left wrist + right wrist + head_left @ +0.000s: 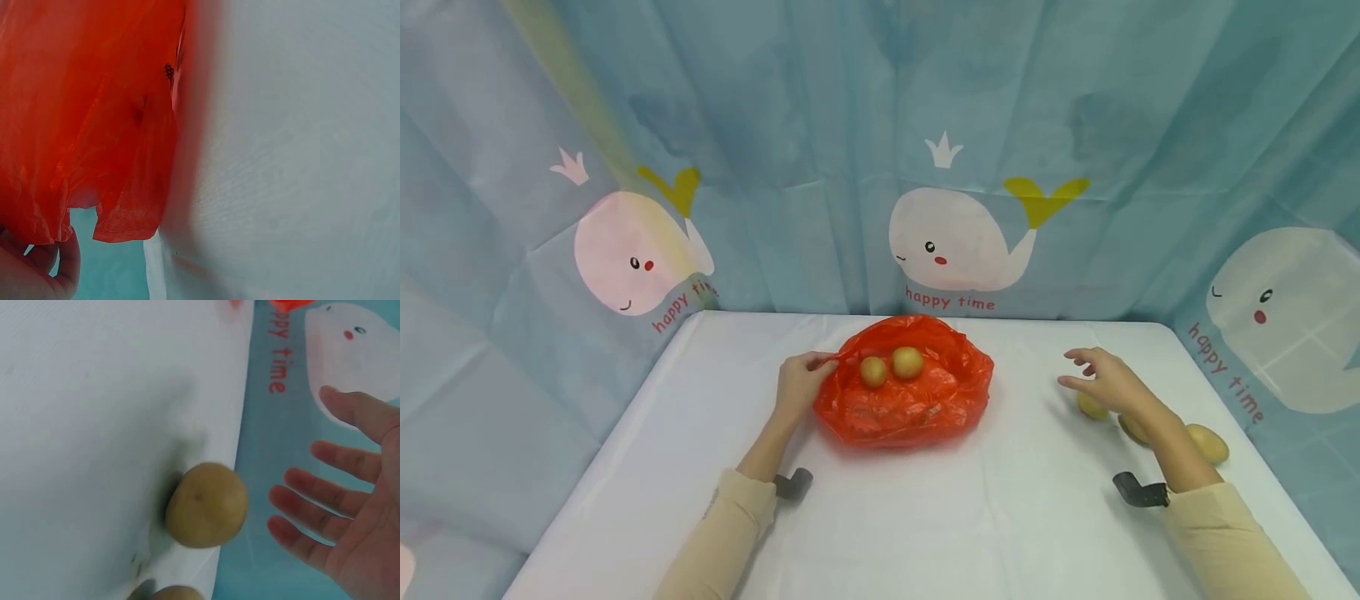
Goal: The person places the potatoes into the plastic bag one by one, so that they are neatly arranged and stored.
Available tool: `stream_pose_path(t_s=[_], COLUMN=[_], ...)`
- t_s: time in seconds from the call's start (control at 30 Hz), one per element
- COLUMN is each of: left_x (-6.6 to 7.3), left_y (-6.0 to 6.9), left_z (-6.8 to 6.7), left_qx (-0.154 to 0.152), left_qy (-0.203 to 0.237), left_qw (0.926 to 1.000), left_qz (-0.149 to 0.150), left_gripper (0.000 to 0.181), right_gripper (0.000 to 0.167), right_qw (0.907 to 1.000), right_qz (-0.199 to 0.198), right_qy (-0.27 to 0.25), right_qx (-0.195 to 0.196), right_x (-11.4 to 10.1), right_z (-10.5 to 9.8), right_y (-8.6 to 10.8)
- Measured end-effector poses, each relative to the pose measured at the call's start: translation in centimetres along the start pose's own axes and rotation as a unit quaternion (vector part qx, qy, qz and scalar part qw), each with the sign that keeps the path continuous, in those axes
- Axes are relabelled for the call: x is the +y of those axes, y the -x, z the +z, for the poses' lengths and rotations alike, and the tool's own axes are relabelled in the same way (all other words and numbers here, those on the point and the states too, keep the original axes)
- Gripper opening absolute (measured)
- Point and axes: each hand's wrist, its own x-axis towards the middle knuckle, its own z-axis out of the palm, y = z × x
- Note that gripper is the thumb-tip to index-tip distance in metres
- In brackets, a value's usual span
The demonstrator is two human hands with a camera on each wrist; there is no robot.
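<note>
A red plastic bag lies spread at the middle of the table with its mouth open, and two potatoes rest in it. My left hand pinches the bag's left rim between thumb and fingers; in the left wrist view the hand grips the edge of the red film. Over the right side, my right hand is empty with its fingers spread, just above a potato. The right wrist view shows the hand beside that potato, not touching it.
Two more potatoes lie at the right, one partly behind my right forearm and another near the table's right edge. The white table backs onto a blue curtain with whale prints.
</note>
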Motion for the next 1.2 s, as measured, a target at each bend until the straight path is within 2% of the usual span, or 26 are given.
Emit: stream_pose_path(t_s=[0.3,0.57,0.83,1.2], left_x=[-0.1,-0.1,-0.3,-0.3], left_y=[0.1,-0.1,-0.1,-0.2], left_z=[-0.1,-0.1,0.0,0.0], left_qx=[0.001,0.002,0.004,-0.001], left_qy=[0.001,0.002,-0.001,-0.005], left_qw=[1.0,1.0,1.0,1.0], left_qz=[0.0,0.007,0.007,0.0], left_gripper=[0.026,0.025,0.025,0.026], right_gripper=[0.061,0.059,0.061,0.056], right_qw=[0.9985,0.9986,0.9965,0.9967], right_qz=[0.043,0.027,0.052,0.066], right_qy=[0.016,0.022,0.014,-0.005], right_qx=[-0.029,-0.039,-0.064,-0.048], right_x=[1.5,2.2,2.8,2.8], right_z=[0.0,-0.3,0.1,1.0], right_y=[0.8,1.3,1.6,2.0])
